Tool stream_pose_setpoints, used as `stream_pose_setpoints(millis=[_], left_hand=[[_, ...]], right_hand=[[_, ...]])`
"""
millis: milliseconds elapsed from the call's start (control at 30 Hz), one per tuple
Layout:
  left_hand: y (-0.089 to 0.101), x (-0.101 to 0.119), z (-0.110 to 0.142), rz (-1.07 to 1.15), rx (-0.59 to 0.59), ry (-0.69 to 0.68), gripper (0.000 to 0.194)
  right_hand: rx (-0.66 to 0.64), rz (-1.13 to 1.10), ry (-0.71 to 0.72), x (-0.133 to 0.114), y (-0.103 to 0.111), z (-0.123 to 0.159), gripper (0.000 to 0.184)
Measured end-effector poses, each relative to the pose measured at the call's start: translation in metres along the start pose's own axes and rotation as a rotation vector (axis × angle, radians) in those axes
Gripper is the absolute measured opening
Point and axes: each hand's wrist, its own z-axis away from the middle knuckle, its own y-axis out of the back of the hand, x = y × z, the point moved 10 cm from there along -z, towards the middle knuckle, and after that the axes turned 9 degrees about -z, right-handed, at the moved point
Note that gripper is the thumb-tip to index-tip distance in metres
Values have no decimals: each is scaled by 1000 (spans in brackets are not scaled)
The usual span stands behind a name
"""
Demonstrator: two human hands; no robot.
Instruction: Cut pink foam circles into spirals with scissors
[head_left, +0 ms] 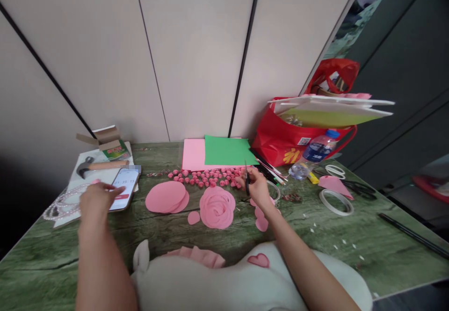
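My left hand is half-open and looks empty over the phone, right hand curled round a black-handled tool, tip up, probably to spare the pink paper rose between them.

A person's two bare forearms are showing. The left forearm is looking broad nearest the viewer, narrowing toward the wrist; the right forearm is appearing longer and slimmer. The left hand and right hand are showing bare too.
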Motion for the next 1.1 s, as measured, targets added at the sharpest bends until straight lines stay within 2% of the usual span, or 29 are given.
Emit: stream_pose_setpoints(millis=[67,133,233,300,400,467,567,667,700,767,800,867,933,1033,1100], left_hand=[[-16,40,7,-12,-92,-155,28],[-39,79,18,-13,-191,-317,32],[-71,116,34,-32,-302,-481,41],[-83,126,40,-48,-324,-536,45],[-86,130,43,-69,-312,-565,40],[-82,132,44,-70,-299,-573,30],[-69,145,52,-33,-290,-604,19],[-53,174,79,118,-332,-711,30],[-46,188,93,345,-407,-765,37],[-47,212,128,687,-719,-825,51],[-51,221,144,788,-867,-828,54],[-56,232,162,912,-1029,-800,60],[-61,236,161,974,-1017,-746,54],[-63,233,145,1008,-884,-683,36],[-62,230,136,1018,-821,-657,33]], right_hand=[[-109,-17,-2,-10,-17,7,24],[-347,23,-1,-20,-46,18,25],[-526,83,-8,-28,-65,33,31],[-508,55,-38,-26,-64,34,28],[-423,-6,-102,-16,-56,28,20],[-379,-142,-173,-10,-52,24,22],[-262,-536,-334,-4,-43,19,27],[-184,-748,-386,-5,-37,17,29],[-173,-774,-390,-5,-36,17,29],[-166,-792,-394,-5,-37,18,28],[-162,-792,-393,-5,-38,19,28],[-157,-796,-393,-4,-39,19,30],[-165,-782,-386,-6,-40,19,32],[-184,-738,-365,-9,-42,19,32],[-189,-720,-350,-10,-44,20,32]])
